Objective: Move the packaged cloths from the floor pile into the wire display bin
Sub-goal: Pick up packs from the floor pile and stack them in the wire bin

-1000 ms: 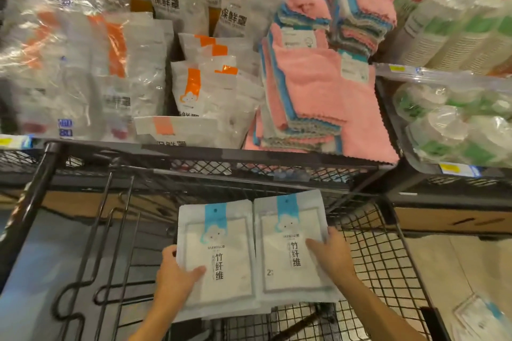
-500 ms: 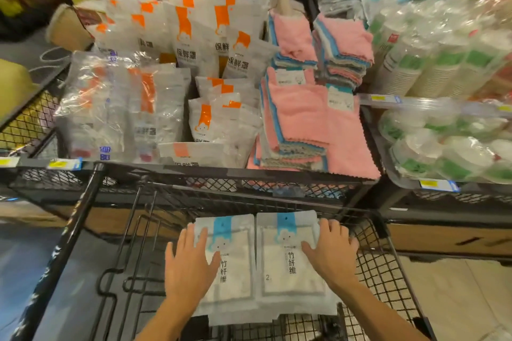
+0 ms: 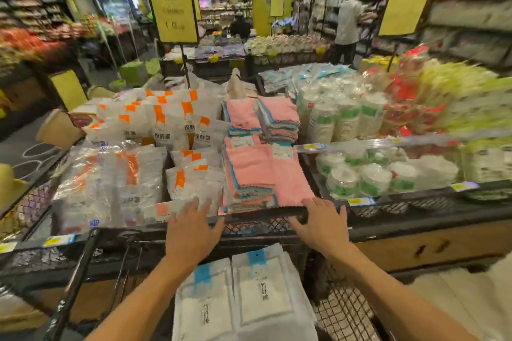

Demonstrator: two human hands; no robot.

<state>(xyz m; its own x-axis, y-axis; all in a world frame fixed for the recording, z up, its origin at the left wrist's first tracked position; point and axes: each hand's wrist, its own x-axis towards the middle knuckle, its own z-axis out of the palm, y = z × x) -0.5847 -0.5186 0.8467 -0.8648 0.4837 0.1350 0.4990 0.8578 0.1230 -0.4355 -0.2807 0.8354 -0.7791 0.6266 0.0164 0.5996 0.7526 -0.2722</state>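
Two white cloth packages with blue tabs lie side by side in the black wire display bin: the left package and the right package, on top of others. My left hand hovers above them with fingers spread and holds nothing. My right hand also has straight fingers, at the black rim of the upper shelf; whether it touches the rim is unclear. The floor pile is out of view.
The upper shelf holds orange-and-white bags, stacks of pink cloths and wrapped paper cups. Yellow price signs stand behind. Two people are far back in the aisle.
Both hands have lifted off the two packages, which stay lying in the bin. The hands moved up and forward toward the upper shelf's rim, and the camera tilted up to show the store.
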